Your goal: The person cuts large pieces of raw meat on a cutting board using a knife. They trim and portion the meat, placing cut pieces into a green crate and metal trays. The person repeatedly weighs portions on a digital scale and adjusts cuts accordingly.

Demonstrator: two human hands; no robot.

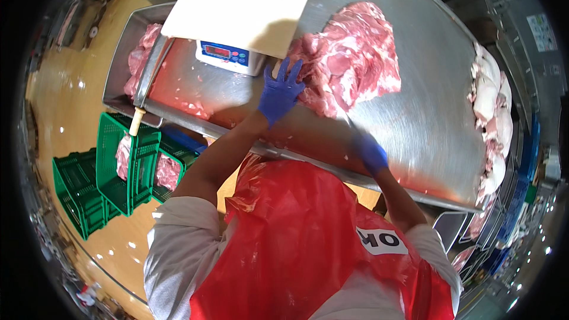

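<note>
A large slab of raw pink meat (349, 59) with white fat lies on the steel table (424, 112). My left hand (281, 90), in a blue glove, has its fingers spread at the meat's left edge. To the near right of the meat is my right hand (373, 153), also blue-gloved and smeared by motion. Its fingers look closed round a knife, whose thin blade (351, 123) points toward the meat's near edge; the handle is hidden in the hand.
A scale (228, 58) bears a large cream board (243, 0) beyond my left hand. A cream-handled rod (137, 121) crosses the table's left edge. Metal tubs (115, 77) with meat and green crates (109, 163) stand left. Pale meat pieces (489, 95) line the right edge.
</note>
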